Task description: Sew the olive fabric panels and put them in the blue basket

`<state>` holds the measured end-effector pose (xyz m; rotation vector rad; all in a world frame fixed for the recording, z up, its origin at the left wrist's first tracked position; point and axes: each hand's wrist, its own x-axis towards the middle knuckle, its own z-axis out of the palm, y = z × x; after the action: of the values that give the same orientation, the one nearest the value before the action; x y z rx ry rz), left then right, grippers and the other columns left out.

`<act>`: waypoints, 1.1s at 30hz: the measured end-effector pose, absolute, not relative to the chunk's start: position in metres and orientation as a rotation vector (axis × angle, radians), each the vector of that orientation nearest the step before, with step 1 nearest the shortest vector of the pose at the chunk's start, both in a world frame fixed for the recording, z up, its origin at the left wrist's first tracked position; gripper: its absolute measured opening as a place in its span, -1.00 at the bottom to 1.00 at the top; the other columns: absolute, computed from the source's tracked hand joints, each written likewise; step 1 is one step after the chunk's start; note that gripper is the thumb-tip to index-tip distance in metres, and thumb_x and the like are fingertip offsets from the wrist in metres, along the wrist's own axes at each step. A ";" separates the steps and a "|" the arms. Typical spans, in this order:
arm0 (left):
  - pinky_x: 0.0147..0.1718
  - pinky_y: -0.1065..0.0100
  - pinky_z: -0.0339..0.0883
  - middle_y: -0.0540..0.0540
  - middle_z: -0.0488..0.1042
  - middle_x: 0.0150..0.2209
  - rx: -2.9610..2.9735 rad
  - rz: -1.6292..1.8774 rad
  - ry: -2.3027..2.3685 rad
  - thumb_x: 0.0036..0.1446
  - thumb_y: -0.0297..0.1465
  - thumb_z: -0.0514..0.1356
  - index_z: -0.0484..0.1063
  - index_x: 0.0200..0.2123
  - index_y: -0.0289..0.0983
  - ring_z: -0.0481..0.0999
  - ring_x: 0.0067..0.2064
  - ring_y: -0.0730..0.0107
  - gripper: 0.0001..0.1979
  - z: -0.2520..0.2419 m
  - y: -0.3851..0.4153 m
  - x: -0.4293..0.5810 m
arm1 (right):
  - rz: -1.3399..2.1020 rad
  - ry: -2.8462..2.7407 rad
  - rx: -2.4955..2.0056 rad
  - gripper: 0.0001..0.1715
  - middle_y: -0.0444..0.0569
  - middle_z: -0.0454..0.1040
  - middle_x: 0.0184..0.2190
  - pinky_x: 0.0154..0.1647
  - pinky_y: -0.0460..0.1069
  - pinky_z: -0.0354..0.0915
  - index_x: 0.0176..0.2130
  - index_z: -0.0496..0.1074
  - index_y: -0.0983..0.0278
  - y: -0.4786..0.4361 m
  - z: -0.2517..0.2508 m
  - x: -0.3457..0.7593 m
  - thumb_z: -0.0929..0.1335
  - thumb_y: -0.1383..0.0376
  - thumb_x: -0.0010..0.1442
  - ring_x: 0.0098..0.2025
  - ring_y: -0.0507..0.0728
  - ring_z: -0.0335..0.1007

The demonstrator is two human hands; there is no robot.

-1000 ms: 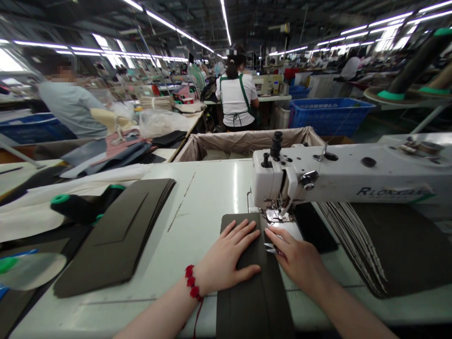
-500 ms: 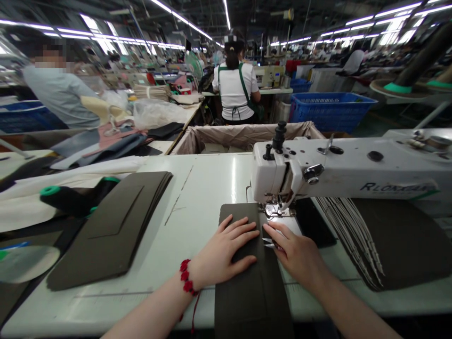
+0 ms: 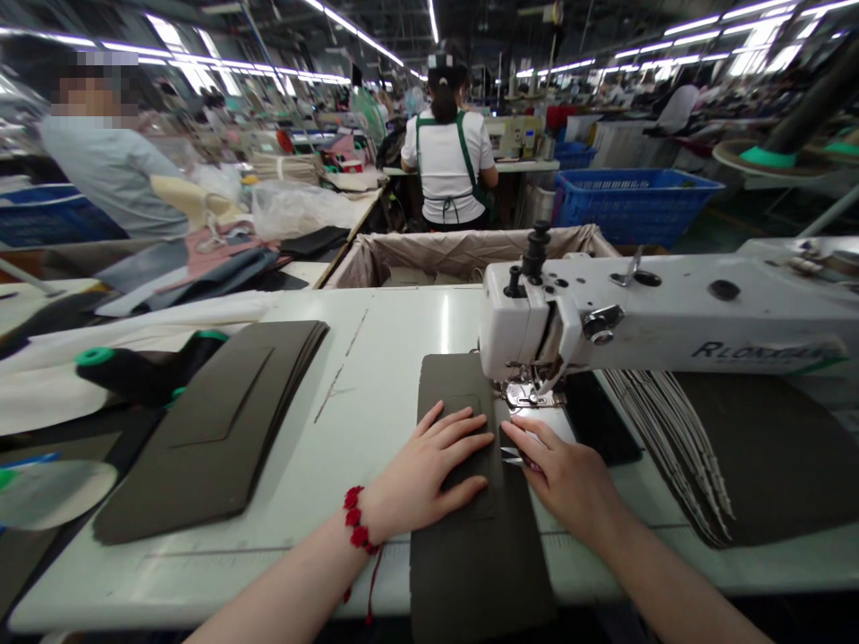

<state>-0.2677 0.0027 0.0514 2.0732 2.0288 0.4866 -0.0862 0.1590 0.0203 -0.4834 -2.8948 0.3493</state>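
A long dark olive fabric panel (image 3: 456,581) lies on the pale sewing table, its right edge beside the needle plate (image 3: 533,395) of a white sewing machine (image 3: 644,304). My left hand (image 3: 436,470) rests flat on the panel, fingers spread, with a red bracelet at the wrist. Curled near the panel's right edge, my right hand (image 3: 570,474) holds small thread snips (image 3: 514,456), whose silver blades poke out to the left over the panel. Most of the snips is hidden in the palm. The fingertips of this hand touch the panel just in front of the presser foot.
At left lies a stack of olive panels (image 3: 221,429) beside a black thread cone (image 3: 114,371). More panels with pale edges (image 3: 744,456) lie under the machine arm. A cloth-lined bin (image 3: 403,255) stands behind the table. A co-worker (image 3: 446,161) sits beyond it.
The fabric panel has slid away from me along the table, its far edge now further past the needle. Both hands keep nearly the same pose on it.
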 end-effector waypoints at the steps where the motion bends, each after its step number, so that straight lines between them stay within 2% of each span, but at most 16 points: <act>1: 0.32 -0.03 -0.28 -0.02 0.12 0.29 2.074 0.485 2.030 0.25 -0.24 0.15 0.13 0.25 -0.07 0.02 0.32 0.18 -0.47 0.051 0.003 -0.268 | 0.352 -2.894 -0.480 -0.36 -0.08 0.24 0.23 -0.11 0.00 0.40 0.24 0.17 0.10 0.159 0.020 -0.086 0.25 0.42 0.21 0.03 0.12 0.39; 19: 0.31 -0.04 -0.21 -0.06 0.14 0.27 2.104 0.475 2.091 0.27 -0.30 0.13 0.16 0.24 -0.09 0.06 0.31 0.17 -0.52 0.045 0.003 -0.270 | 0.377 -2.882 -0.475 -0.36 -0.08 0.25 0.21 -0.10 0.02 0.40 0.24 0.19 0.09 0.159 0.020 -0.086 0.26 0.42 0.20 0.00 0.13 0.41; 27: 0.32 -0.02 -0.26 -0.04 0.10 0.28 2.080 0.425 2.101 0.30 -0.30 0.09 0.16 0.23 -0.11 -0.02 0.33 0.22 -0.55 0.045 0.003 -0.270 | 0.364 -2.887 -0.466 -0.35 -0.08 0.24 0.22 -0.14 0.02 0.42 0.23 0.19 0.10 0.159 0.019 -0.086 0.25 0.44 0.19 -0.03 0.12 0.43; 33: 0.32 -0.03 -0.23 -0.06 0.19 0.24 2.059 0.480 2.098 0.28 -0.32 0.12 0.18 0.22 -0.10 0.10 0.28 0.22 -0.55 0.045 0.004 -0.269 | 0.372 -2.884 -0.477 -0.33 -0.09 0.23 0.23 -0.11 0.03 0.41 0.24 0.17 0.09 0.159 0.018 -0.086 0.25 0.46 0.18 -0.01 0.12 0.43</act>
<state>-0.2687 0.0036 0.0450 2.0586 2.0981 0.4801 -0.0856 0.1590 0.0183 -0.4768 -2.8843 0.3720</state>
